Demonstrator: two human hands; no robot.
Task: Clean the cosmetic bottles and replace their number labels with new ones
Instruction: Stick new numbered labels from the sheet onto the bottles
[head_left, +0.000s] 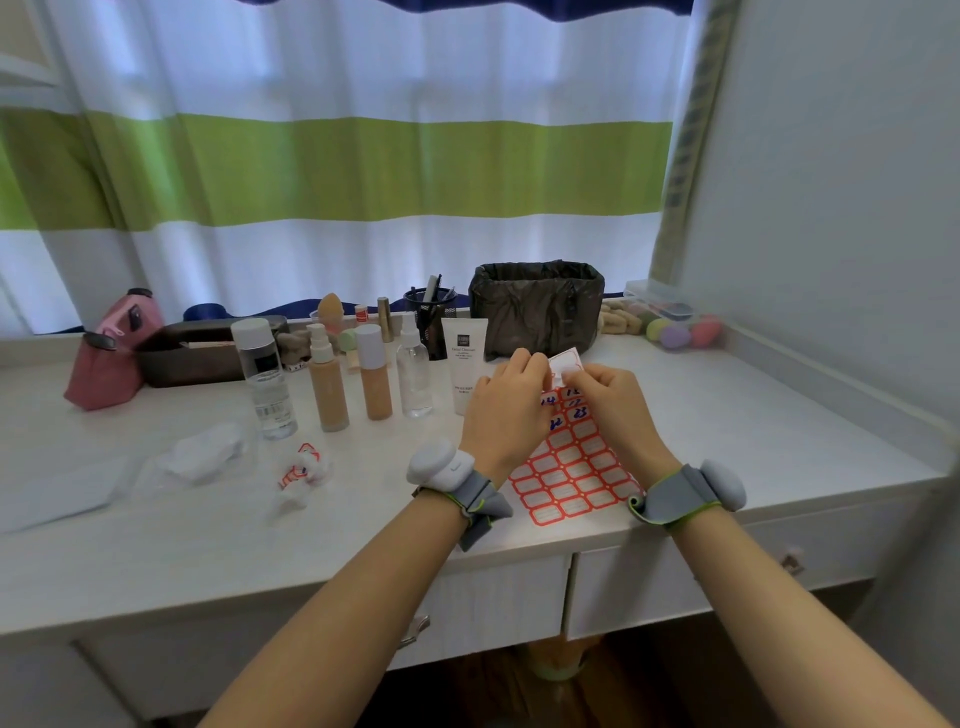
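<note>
white tube (464, 371) reads "facial cleanser"; label sheet (569, 462) bears blue handwritten "14", others unclear

Bright backlit curtain (363, 171) (edges bowed); mild softness.

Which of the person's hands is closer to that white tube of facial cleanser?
The left. The left hand sits just right of the white cleanser tube, nearly touching it. The right hand is farther right, beyond the left, over the label sheet.

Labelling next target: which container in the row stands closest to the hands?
The white facial cleanser tube, rightmost in the row, just left of the left hand; the others stand farther left.
</note>
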